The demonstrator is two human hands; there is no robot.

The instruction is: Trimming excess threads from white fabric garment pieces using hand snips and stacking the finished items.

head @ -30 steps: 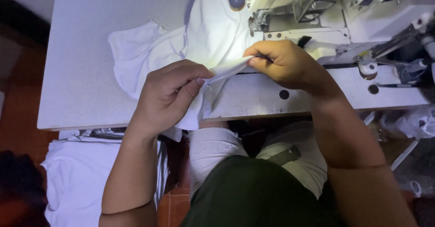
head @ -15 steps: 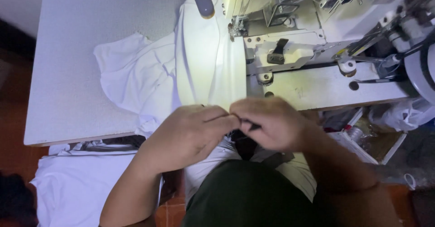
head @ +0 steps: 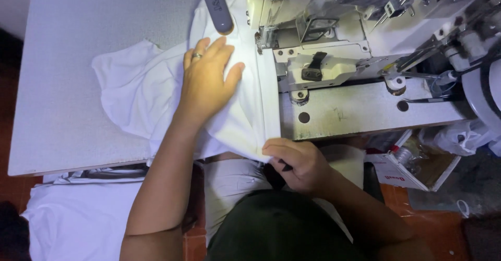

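A: Left hand (head: 207, 81)?
B: Flat, fingers spread, pressing the white fabric (head: 151, 91) on the table (head: 62, 83) (ring visible), sewing machine (head: 365, 57) at 3 o'clock.
A: Right hand (head: 297, 164)?
B: At 5 o'clock, closed, pinching the fabric's folded edge at the table's near edge.

open cardboard box (head: 417, 162), white with red print | under machine bed, lower right, on floor | crumpled clear plastic bag (head: 462, 136) just beside, to right | no signs, no screens

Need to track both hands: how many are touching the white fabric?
2. Left hand lies flat on the white fabric on the table; right hand pinches its folded edge at the table's front.
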